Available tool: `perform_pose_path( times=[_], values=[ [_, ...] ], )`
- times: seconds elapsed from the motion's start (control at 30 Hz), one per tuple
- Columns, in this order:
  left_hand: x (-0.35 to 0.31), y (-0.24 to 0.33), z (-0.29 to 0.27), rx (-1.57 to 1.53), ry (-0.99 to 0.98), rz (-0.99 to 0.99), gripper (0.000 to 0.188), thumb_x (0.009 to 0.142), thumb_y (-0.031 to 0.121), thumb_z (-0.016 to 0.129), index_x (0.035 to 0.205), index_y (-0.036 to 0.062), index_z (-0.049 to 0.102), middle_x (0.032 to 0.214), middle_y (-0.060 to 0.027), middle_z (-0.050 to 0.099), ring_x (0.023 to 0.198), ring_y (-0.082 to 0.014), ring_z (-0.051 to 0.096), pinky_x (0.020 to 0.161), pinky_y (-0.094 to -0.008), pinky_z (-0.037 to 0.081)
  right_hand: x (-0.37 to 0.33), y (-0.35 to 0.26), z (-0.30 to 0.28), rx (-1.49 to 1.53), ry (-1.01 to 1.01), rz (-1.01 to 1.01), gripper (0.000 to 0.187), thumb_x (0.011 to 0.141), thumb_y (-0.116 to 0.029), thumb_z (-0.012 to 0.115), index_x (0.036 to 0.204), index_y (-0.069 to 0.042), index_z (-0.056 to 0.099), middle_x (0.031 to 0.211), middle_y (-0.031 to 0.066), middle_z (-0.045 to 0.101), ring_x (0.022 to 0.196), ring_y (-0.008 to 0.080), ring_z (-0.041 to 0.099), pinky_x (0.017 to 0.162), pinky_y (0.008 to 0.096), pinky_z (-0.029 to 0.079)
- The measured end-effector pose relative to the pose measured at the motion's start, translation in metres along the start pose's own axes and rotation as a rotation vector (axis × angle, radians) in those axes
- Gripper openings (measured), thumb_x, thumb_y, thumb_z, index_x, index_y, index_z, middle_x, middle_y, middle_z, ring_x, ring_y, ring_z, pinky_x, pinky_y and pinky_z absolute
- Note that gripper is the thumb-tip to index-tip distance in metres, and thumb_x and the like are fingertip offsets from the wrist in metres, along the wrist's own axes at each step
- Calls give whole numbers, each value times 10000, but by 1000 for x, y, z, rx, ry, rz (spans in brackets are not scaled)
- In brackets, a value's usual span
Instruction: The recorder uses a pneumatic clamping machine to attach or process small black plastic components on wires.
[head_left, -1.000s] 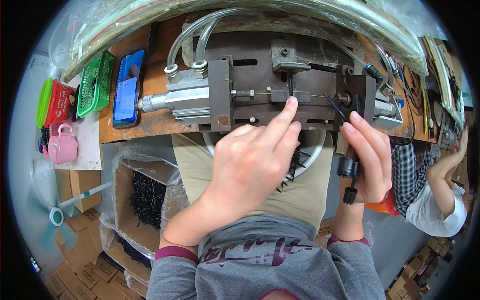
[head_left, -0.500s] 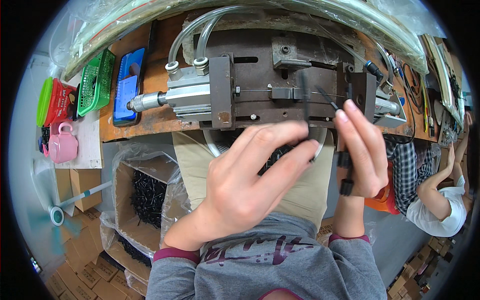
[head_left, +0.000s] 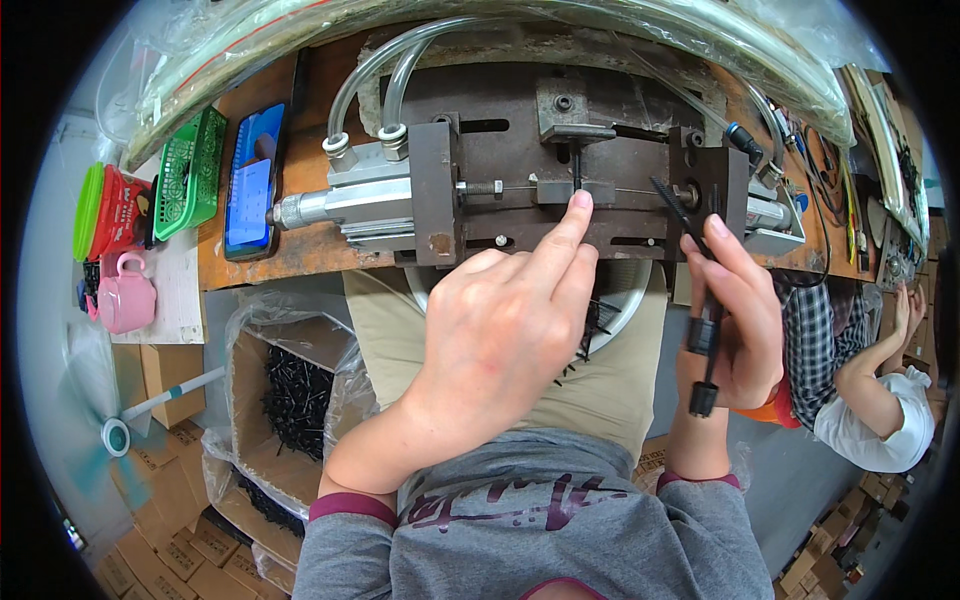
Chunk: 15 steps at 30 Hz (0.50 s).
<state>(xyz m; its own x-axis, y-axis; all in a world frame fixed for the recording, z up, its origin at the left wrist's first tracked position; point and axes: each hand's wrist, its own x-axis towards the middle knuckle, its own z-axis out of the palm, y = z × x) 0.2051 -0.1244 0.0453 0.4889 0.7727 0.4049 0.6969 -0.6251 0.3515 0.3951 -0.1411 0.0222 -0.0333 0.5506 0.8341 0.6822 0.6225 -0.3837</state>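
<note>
My left hand (head_left: 510, 310) reaches over the near edge of a dark metal fixture (head_left: 630, 160). Its index finger is stretched out, the tip touching the near end of a slim black rod (head_left: 577, 168) that lies across a small metal block (head_left: 552, 192). Its thumb is hidden. To the right, my right hand (head_left: 745, 310) is closed round several slim black rods (head_left: 704, 398); one has a rough, bristle-like tip (head_left: 668, 196), and thicker knobbed ends hang below the fingers. A threaded bolt (head_left: 482, 188) points at the block from the left.
An air cylinder (head_left: 375, 200) with clear hoses (head_left: 350, 90) stands at left. Beyond it are a phone (head_left: 252, 190), a green basket (head_left: 190, 170) and a pink cup (head_left: 128, 295). A lined carton (head_left: 245, 400) of black pieces sits lower left. Another person (head_left: 880, 410) is at far right.
My left hand has moved up to the block, and the rod it held blurred in the air now lies there. The left bolt has come out further toward the block. My right hand keeps its rods.
</note>
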Motion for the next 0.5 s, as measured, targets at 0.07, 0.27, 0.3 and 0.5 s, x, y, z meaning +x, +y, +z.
perform_pose_path(
  times=[0.07,0.27,0.3,0.5],
  values=[
    [0,0,-1,-201,30,-26,344,689,70,809,1015,26,706,1171,-125,697,721,-184,676,659,-277,539,4,-3,-4,-40,-84,-57,240,764,99,704,999,97,656,1040,275,696,892,349,715,760,370,597],
    [-4,7,-7,-820,134,-1,492,650,24,860,1114,-23,703,1003,-128,732,789,-197,702,682,-289,569,5,-11,2,-24,-160,-169,273,737,-5,714,988,99,681,1048,267,695,897,341,724,749,371,615],
    [-4,8,-10,-817,133,-18,481,653,25,861,1106,-21,707,996,-125,731,783,-197,700,680,-289,568,8,-13,1,-17,-174,-166,276,735,-6,714,988,98,682,1050,264,696,898,341,724,749,370,614],
    [-14,2,-2,-485,275,-12,418,646,-2,853,1044,3,728,994,-126,712,822,-201,680,672,-289,551,7,-3,3,-93,-147,-86,278,746,66,717,1023,71,704,1041,240,709,904,312,727,771,338,611]
  ],
)
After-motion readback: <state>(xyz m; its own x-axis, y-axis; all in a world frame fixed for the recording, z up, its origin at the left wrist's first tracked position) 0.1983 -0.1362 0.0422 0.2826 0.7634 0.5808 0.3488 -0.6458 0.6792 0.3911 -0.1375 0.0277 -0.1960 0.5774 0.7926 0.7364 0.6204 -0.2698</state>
